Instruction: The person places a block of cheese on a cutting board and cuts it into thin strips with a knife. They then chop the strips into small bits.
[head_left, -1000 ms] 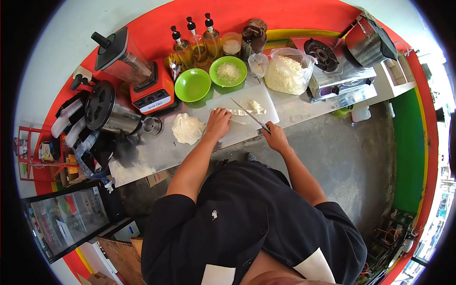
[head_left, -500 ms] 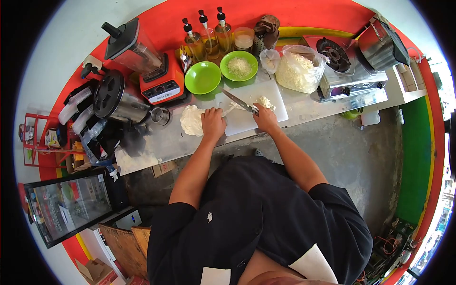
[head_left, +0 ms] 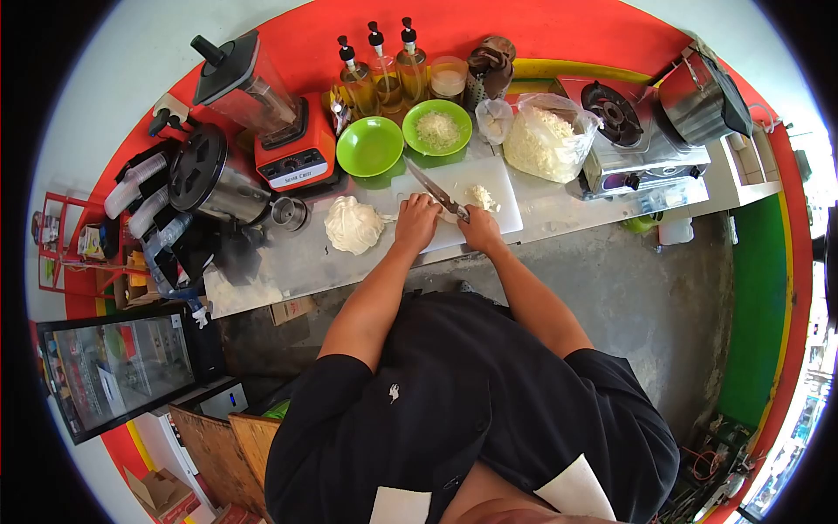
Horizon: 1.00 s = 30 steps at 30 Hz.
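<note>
My right hand is closed round the handle of a knife, whose blade points up and left over the white cutting board. Just left of the knife, my left hand rests on the board with its fingers bent down on a pale piece, mostly hidden under them. A small heap of chopped white bits lies on the board right of the blade. Left of my left hand, a cream-coloured, leafy-looking mass sits on the metal counter.
Behind the board stand an empty green bowl, a green bowl with white shreds and a plastic bag of white pieces. A red blender and steel pot stand left, a gas stove right.
My left hand has moved right, from beside the cream-coloured mass back onto the board near the knife. The knife stays in my right hand, its handle slightly lower and further left.
</note>
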{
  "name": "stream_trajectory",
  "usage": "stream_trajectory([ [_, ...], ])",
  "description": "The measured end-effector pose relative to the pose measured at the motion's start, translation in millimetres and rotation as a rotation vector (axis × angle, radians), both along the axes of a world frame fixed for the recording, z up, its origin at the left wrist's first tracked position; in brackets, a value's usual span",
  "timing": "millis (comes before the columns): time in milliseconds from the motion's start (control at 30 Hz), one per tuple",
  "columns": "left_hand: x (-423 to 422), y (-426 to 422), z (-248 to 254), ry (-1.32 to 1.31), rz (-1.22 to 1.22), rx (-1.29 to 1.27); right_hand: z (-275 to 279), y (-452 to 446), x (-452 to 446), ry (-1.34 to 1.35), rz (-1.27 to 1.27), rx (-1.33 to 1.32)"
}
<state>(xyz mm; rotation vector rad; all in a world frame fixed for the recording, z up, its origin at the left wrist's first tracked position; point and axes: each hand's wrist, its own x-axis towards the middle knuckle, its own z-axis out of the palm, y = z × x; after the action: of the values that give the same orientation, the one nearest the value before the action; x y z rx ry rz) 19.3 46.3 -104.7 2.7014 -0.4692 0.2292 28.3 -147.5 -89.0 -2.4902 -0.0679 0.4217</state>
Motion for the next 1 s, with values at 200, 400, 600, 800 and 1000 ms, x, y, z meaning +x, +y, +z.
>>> stream_trajectory([
  [200,0,4,4,0.004,-0.078,0.037,7,-12,0,-0.040,-0.071,0.053],
  [400,-8,14,-7,-0.074,-0.094,0.006,19,-26,0,-0.100,-0.191,0.037],
  [600,-10,20,3,0.028,0.068,-0.059,19,-46,-2,-0.076,-0.225,0.103],
  [800,-15,26,13,-0.204,0.333,-0.130,27,-43,-2,-0.014,-0.016,0.318],
  [1000,-24,34,7,-0.104,0.302,-0.185,16,-13,10,-0.058,0.089,0.211],
])
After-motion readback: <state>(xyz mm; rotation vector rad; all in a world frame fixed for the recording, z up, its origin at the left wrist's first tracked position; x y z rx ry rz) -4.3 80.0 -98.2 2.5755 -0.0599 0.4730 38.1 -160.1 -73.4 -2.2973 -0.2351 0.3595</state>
